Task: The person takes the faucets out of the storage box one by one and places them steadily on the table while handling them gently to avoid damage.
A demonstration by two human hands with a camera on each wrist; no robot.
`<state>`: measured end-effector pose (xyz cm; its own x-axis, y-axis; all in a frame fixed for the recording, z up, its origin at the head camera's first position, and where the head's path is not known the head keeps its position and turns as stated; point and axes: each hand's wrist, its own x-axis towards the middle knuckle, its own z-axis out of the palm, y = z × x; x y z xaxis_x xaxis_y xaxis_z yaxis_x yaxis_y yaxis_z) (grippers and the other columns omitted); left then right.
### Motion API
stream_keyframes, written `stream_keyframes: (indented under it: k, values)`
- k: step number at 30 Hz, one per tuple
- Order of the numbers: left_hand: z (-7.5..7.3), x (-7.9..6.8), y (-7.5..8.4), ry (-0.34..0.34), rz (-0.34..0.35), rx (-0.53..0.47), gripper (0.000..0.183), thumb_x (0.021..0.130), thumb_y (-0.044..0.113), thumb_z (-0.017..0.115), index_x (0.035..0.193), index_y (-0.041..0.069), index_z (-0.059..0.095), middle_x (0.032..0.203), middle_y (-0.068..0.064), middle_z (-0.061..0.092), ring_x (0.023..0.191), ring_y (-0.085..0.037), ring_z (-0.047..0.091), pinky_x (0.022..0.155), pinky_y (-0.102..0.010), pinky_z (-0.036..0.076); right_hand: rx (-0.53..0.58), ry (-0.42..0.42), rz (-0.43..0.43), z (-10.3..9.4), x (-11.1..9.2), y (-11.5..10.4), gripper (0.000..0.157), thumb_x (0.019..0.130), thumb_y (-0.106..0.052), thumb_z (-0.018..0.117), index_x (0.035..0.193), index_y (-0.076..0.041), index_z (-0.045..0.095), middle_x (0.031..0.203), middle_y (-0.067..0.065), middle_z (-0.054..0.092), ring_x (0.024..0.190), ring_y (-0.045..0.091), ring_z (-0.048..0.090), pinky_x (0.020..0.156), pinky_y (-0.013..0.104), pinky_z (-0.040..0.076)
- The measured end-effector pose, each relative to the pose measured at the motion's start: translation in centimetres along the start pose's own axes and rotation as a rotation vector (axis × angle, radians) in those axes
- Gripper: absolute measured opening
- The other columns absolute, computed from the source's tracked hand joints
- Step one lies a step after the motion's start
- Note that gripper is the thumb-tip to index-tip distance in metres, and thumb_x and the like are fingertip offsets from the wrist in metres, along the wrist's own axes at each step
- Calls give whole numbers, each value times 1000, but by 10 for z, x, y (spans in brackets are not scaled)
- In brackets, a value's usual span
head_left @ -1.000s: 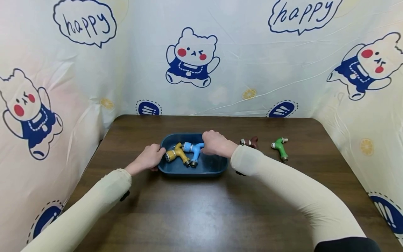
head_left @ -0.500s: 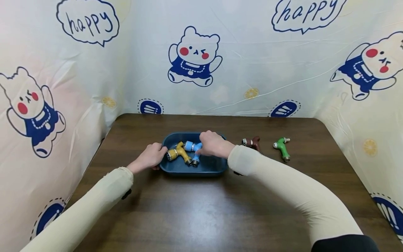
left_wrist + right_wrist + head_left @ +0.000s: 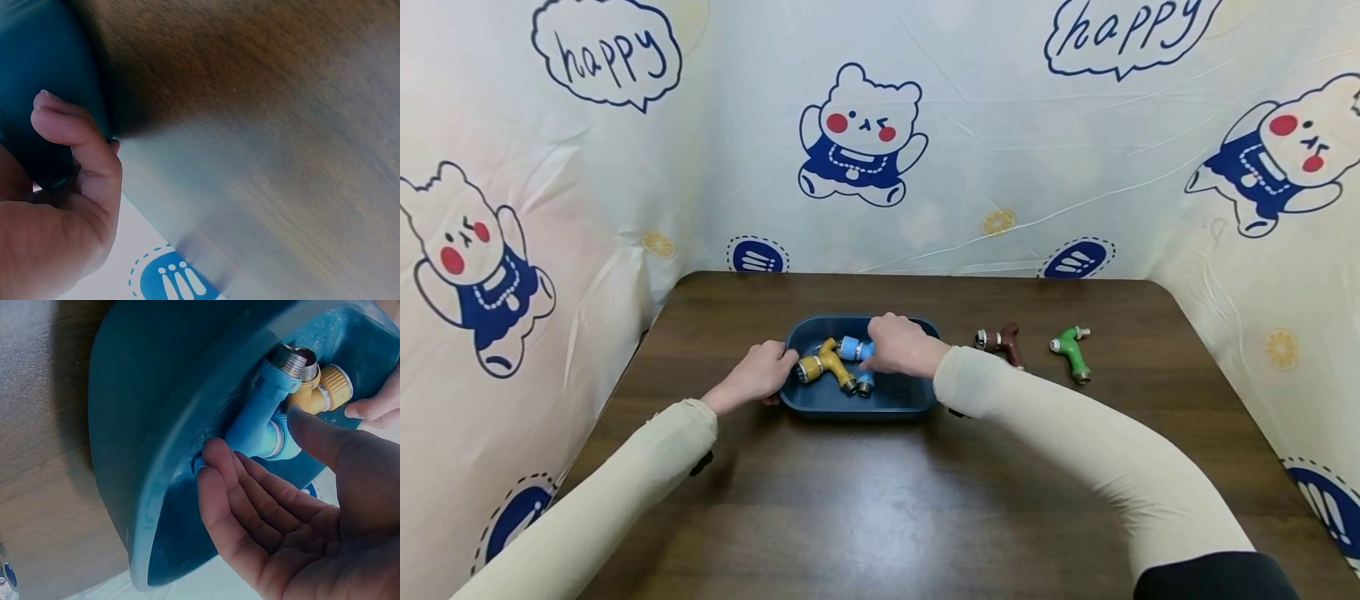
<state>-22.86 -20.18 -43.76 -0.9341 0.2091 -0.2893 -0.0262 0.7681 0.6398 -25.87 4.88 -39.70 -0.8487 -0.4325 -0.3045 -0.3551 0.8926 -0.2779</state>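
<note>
My left hand (image 3: 762, 371) grips the left end of a dark blue oblong basin (image 3: 820, 408), thumb over its rim and fingers curled beneath. Inside lie a yellow tap-like branched fitting (image 3: 829, 367) with a ribbed cap and, beside it, a similar blue fitting (image 3: 853, 349). Over the blue fitting reaches my right hand (image 3: 901, 346), which hides part of it in the head view. In the right wrist view, the blue fitting's metal thread (image 3: 290, 360) faces up; my fingers are slightly bent near its lower end, and a gap separates them from the thumb.
Right of the basin, a dark red fitting (image 3: 1002, 340) and a green fitting (image 3: 1071, 353) lie on the brown wooden table (image 3: 880, 500). A printed cloth (image 3: 970, 150) surrounds the back and sides.
My right hand has shifted left, further over the blue fitting, covering more of it. The left hand keeps its grip on the basin, and the fittings stay in place.
</note>
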Motion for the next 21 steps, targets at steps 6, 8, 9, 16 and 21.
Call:
stream_keyframes:
  k: [6,8,9,16,21]
  values:
    - [0,0,0,0,6,-2,37,111,20,37,106,-7,62,81,-17,67,51,-20,66,48,-33,58,-16,4,5,0,0,-2,34,95,-40,80,96,-10,65,84,6,57,69,17,59,56,26,47]
    - [0,0,0,-2,4,-3,37,111,20,37,107,-7,61,82,-17,67,51,-20,66,48,-33,58,-19,3,1,1,0,-3,34,95,-40,80,97,-9,66,84,5,58,68,17,60,56,25,48]
    - [0,0,0,-2,4,-3,37,111,20,37,107,-7,61,82,-17,67,51,-20,66,48,-33,58,-21,5,-2,1,-1,-3,34,95,-40,80,98,-9,66,84,5,58,69,17,60,57,25,49]
    - [1,1,-1,2,4,-5,37,111,20,37,107,-7,62,81,-17,67,51,-20,66,48,-33,58,-45,7,-17,1,-3,-6,35,94,-40,81,104,-8,68,86,5,60,71,17,60,59,25,51]
    - [1,1,-1,3,2,-8,38,111,21,37,108,-7,62,80,-17,67,50,-20,66,48,-33,58,-55,7,-23,1,-2,-8,34,94,-38,81,105,-8,68,87,5,60,72,17,59,60,26,51]
